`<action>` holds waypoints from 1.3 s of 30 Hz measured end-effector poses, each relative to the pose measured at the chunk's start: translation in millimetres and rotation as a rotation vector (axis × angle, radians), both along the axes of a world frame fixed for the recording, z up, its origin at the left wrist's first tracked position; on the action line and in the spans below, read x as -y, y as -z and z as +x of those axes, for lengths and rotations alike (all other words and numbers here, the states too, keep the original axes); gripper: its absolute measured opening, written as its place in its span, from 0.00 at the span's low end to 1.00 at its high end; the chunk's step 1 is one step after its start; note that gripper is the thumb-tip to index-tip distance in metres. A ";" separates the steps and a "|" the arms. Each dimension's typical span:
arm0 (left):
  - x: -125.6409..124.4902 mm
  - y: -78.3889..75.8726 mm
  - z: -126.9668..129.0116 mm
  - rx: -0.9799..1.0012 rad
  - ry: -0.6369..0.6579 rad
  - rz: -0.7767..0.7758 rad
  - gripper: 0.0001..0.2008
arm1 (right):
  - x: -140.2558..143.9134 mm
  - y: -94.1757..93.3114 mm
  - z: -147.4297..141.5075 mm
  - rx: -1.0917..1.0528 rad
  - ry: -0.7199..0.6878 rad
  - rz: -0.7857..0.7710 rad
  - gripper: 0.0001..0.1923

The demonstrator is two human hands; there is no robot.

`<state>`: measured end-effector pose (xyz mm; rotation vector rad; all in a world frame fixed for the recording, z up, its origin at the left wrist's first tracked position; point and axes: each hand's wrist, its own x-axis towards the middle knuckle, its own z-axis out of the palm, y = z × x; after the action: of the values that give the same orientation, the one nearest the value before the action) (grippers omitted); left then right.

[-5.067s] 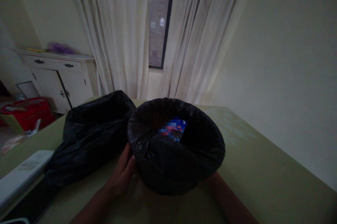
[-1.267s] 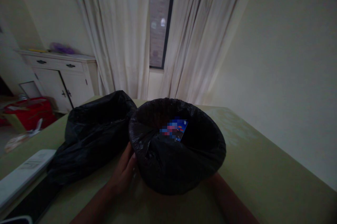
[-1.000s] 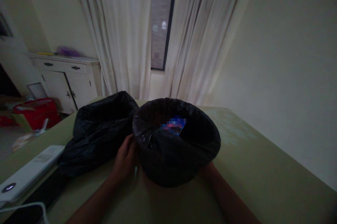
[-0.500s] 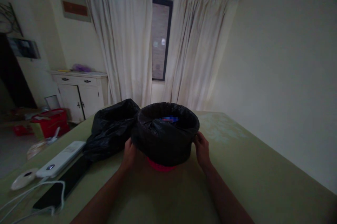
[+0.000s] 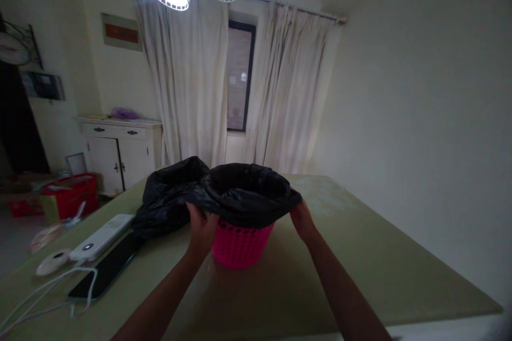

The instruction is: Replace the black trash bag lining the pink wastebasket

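A pink slotted plastic basket [image 5: 242, 245] stands upright on the table, its upper part covered by a black garbage bag [image 5: 248, 207]. The bag lines the inside and folds outward over the rim. At the near left of the rim, my left hand [image 5: 201, 226] pinches the bag's overhanging edge. My right hand [image 5: 302, 219] grips the bag's edge on the right side and pulls it outward from the basket. The basket's inside bottom is hidden. Touching on the left lies a second black garbage bag [image 5: 170, 197], puffed up and crumpled.
On the left of the green table [image 5: 360, 266] lie a white power bank [image 5: 102, 237], a dark phone [image 5: 106, 271], a white cable [image 5: 90, 282] and a small pale rounded device [image 5: 53, 262]. Red boxes [image 5: 74, 199] sit on the floor beyond, near a white cabinet [image 5: 120, 149].
The bag's folded edge has risen, exposing much more of the pink basket. Both hands have shifted with the edge, and the right now stretches it outward. The camera view has tilted upward.
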<state>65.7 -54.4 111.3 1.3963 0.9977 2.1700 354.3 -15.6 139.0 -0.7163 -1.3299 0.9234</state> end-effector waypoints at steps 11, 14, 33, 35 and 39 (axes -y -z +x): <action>11.6 -62.2 -21.7 -0.290 -0.099 -0.148 0.18 | 10.0 -33.3 11.8 0.304 0.159 0.016 0.55; 3.0 -68.0 -26.5 -0.494 -0.209 -0.144 0.15 | 6.5 -51.7 8.7 0.546 0.235 0.114 0.51; 10.5 -104.7 -19.3 -0.754 -0.053 -0.058 0.20 | -16.1 -186.6 -116.0 0.502 -0.093 0.328 0.24; 7.0 -104.4 -22.1 -0.676 -0.048 -0.053 0.17 | -14.2 -198.8 -118.0 0.382 -0.052 0.390 0.23; -3.1 -108.5 -30.0 -0.274 -0.142 -0.019 0.12 | -25.2 -213.7 -94.1 0.237 0.190 0.542 0.18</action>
<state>35.7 -51.3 219.8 1.6942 1.2448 2.0969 260.2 9.5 352.7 -0.5233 -1.5993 0.3026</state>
